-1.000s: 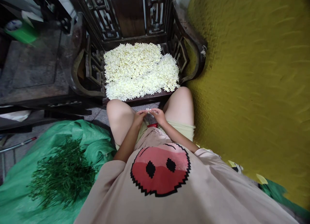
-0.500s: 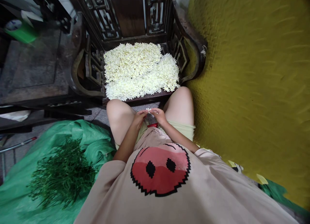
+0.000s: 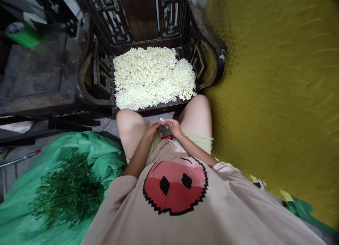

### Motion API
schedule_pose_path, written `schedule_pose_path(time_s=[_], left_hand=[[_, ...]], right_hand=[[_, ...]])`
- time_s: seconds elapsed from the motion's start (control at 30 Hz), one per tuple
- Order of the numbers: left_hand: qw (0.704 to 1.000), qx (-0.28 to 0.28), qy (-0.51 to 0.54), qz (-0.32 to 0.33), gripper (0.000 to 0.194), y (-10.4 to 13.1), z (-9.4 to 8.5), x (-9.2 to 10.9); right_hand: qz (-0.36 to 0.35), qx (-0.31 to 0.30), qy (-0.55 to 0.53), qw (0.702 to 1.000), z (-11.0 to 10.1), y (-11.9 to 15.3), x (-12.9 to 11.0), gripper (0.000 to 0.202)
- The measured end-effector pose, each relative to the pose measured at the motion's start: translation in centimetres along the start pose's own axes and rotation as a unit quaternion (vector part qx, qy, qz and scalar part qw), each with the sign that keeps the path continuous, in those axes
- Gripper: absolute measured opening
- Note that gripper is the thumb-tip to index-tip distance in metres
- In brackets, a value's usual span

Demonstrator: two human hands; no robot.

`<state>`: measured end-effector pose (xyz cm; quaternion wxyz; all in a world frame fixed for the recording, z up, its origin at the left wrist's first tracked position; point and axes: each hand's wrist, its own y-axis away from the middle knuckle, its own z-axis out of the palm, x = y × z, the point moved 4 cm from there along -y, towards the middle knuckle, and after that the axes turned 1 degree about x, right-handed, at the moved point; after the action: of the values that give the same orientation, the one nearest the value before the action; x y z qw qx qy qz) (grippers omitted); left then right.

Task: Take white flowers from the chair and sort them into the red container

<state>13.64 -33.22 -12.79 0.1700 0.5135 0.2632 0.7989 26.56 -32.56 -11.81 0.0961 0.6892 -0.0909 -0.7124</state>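
Observation:
Between my knees, my left hand [image 3: 152, 129] and my right hand [image 3: 174, 127] meet at the fingertips. A small white flower [image 3: 162, 121] sits between them, pinched by the fingers of both hands. Another small pale bit shows at my right hand's fingers, too small to make out. In front of my knees, a thick layer of white and cream flowers [image 3: 148, 73] covers the seat of a dark carved wooden chair [image 3: 144, 17]. Part of a red object [image 3: 167, 136] shows just below my hands; the rest is hidden.
A green sack [image 3: 106, 146] with a heap of thin green stems [image 3: 70, 192] lies at my left. Behind it stands a dark wooden table [image 3: 34, 75] with a green roll [image 3: 23, 33]. A yellow textured sheet [image 3: 275, 82] rises on the right.
The fingertips have shifted slightly, and the flower between them now shows its petals more openly. The rest of the view looks the same.

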Motion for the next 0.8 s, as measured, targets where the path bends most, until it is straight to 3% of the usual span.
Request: schedule_pose_path(time_s=[0.43, 0.6, 0.8], left_hand=[[1.0, 0.008, -0.015, -0.014, 0.036, 0.0, 0.0, -0.2], [0.993, 0.028, -0.09, 0.066, 0.027, 0.5, 0.5, 0.4], [0.962, 0.071, -0.199, 0.172, 0.017, 1.1, 0.8, 0.8]], right_hand=[[0.042, 0.029, -0.066, 0.996, -0.3, -0.2, 1.1, 0.031], [0.043, 0.048, -0.07, 0.995, -0.4, -0.2, 1.0, 0.028], [0.038, 0.058, -0.044, 0.997, -0.3, -0.2, 1.1, 0.028]])
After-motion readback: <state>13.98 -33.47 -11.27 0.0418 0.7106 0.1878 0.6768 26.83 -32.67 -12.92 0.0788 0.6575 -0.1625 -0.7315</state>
